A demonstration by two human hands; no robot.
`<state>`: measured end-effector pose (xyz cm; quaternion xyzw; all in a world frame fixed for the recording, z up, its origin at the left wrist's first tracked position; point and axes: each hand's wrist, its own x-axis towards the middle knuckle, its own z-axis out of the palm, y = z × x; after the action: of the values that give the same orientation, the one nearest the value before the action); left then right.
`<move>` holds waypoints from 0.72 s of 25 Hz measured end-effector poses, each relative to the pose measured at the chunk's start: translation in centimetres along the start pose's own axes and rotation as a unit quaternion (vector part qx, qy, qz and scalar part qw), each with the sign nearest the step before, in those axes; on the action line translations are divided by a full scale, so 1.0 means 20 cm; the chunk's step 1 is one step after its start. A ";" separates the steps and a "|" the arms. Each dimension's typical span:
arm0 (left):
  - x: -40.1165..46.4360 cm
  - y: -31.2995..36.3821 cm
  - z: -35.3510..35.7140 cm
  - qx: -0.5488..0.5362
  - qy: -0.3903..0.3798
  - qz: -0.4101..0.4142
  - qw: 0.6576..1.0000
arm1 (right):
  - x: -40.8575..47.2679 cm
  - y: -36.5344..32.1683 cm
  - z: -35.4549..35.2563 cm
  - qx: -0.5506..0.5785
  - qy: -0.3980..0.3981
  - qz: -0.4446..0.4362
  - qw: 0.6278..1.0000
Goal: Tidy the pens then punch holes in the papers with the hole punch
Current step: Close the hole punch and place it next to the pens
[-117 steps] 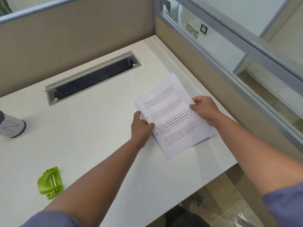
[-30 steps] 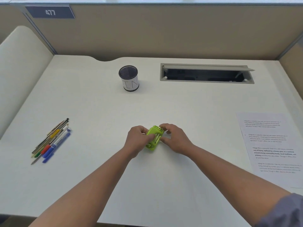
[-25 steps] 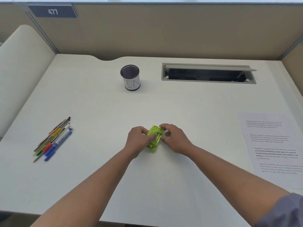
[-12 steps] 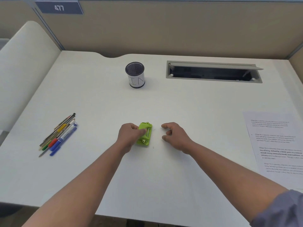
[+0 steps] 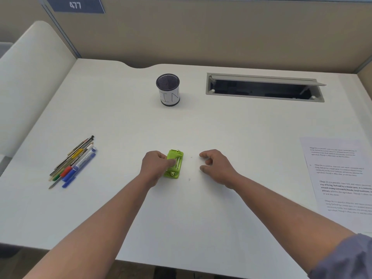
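desk (image 5: 201, 127) with cup (image 5: 168, 90), pens (image 5: 73, 162)

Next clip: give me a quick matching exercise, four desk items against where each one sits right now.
Items:
1. pens
2. hole punch
3. papers
4. mesh cup

Places:
A. far middle of the desk
B. right edge
C. left side, in a loose bundle
D. near centre, held by the left hand

Pairs: 1-C, 2-D, 3-B, 4-A
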<state>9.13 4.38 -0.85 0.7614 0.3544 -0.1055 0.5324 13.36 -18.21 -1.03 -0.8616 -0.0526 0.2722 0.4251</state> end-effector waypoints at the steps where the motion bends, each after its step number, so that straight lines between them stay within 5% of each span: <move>1: 0.00 0.00 -0.01 0.001 0.005 0.001 1.000 | 0.00 0.00 0.01 -0.009 0.003 -0.006 1.000; 12: 0.04 -0.11 -0.14 -0.029 0.059 0.068 0.995 | 0.08 -0.06 0.09 -0.149 0.012 -0.038 0.988; 18: 0.11 -0.28 -0.20 0.195 0.157 0.252 0.935 | 0.15 -0.11 0.12 -0.247 0.055 -0.063 0.965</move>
<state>6.20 9.90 -4.61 0.9213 0.2028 0.0864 0.3203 14.88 -14.08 -1.74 -0.9486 -0.1488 0.1755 0.2174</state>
